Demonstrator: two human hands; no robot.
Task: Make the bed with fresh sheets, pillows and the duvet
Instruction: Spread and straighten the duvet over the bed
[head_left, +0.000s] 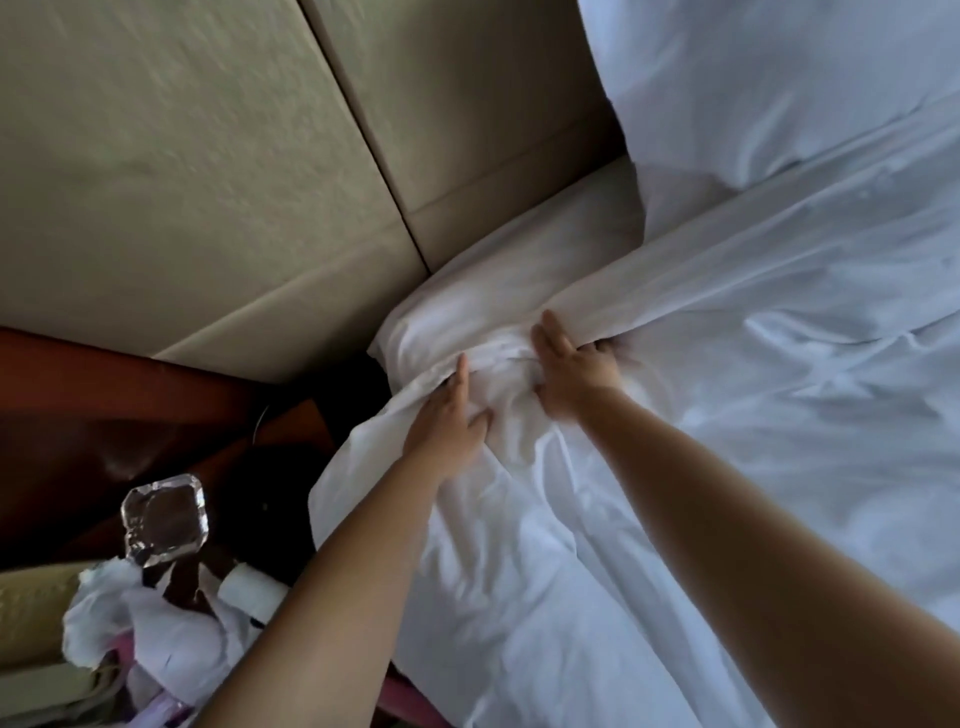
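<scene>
Sheet (519, 545): white, we see it bunched at the mattress corner near the beige headboard (208, 171).
Left hand (449, 421): fingers straight, we see it pressing flat on the sheet.
Right hand (571, 369): fingers curled, gripping a fold of the sheet.
Pillow (753, 88): white, against the headboard.
Glass ashtray (163, 517): on the dark nightstand (78, 441).

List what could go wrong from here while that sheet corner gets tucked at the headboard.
1. The sheet is bunched under the left hand and right hand; tucked like this, the corner may stay lumpy.
2. Pulling harder could drag wrinkles toward the pillow and shift it.
3. The glass ashtray sits near the left elbow and might get knocked.
</scene>
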